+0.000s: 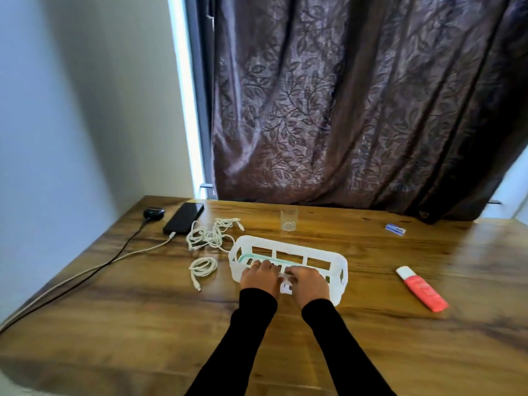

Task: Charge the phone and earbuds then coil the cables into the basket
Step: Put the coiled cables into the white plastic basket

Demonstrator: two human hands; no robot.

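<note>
Gripping the near wall of the basket (288, 254), I had both hands on it at the middle of the table (143, 324): my left hand (258, 277) curled its fingers over the rim toward the basket's left end, and my right hand (310, 281) did the same just beside it, so each hand was clasping that wall. A pale green strip lay inside the basket along its floor; I could not tell what it was. The phone (183, 218) lay near the table's far left corner with a white cable (85, 271) plugged into its near end, and that cable ran off over the left edge. The earbuds case (153, 214) sat just left of the phone, closer to the corner, with a black cable (125, 247) leading from it toward the same left edge, alongside the white one. A tangle of white cables (211, 232) lay between the phone and the basket's left end, loose and uncoiled. A coiled cable (203, 267) rested on the table just left of the basket, outside it. A small glass (289, 220) stood behind the basket, toward the far edge. A blue box (395, 230) lay farther right near that edge, and a red tube (423, 288) lay right of the basket, well apart from it. A dark curtain (357, 95) hung behind the table.
</note>
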